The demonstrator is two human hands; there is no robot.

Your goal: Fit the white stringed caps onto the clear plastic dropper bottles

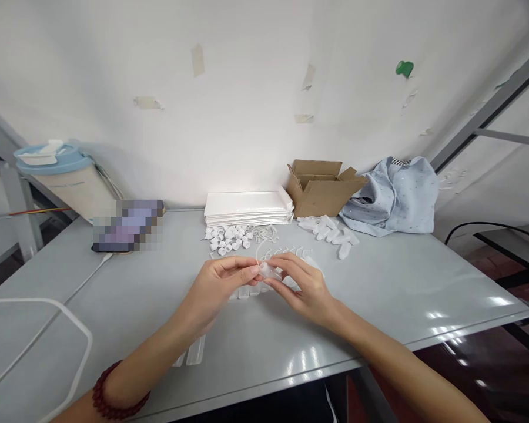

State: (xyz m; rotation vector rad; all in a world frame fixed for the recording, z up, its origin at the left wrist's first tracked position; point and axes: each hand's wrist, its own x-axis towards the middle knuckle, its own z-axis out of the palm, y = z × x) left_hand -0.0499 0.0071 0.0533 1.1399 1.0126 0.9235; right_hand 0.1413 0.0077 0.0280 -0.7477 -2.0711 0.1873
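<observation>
My right hand [306, 288] is closed in a pinch round a small translucent plastic tube [271, 271], its round mouth turned toward my left hand. The fingertips of my left hand [224, 285] are pressed together at that mouth, on a thin white plastic strap [259, 249] that curves upward. Whether the strap is joined to the tube I cannot tell. Partly hidden beneath my hands lies a row of similar translucent tubes [244, 292], with thin curved white straps behind it. Two more clear tubes [196, 351] lie beside my left forearm.
White caps [224, 241] and loose straps [268, 233] lie before a stack of white packets [247, 205]. Translucent tubes [326, 229] are piled by an open cardboard box [324, 197]. A blue cloth bag [401, 200], a phone [130, 226] on a cable and a lidded cup [70, 182] flank the table.
</observation>
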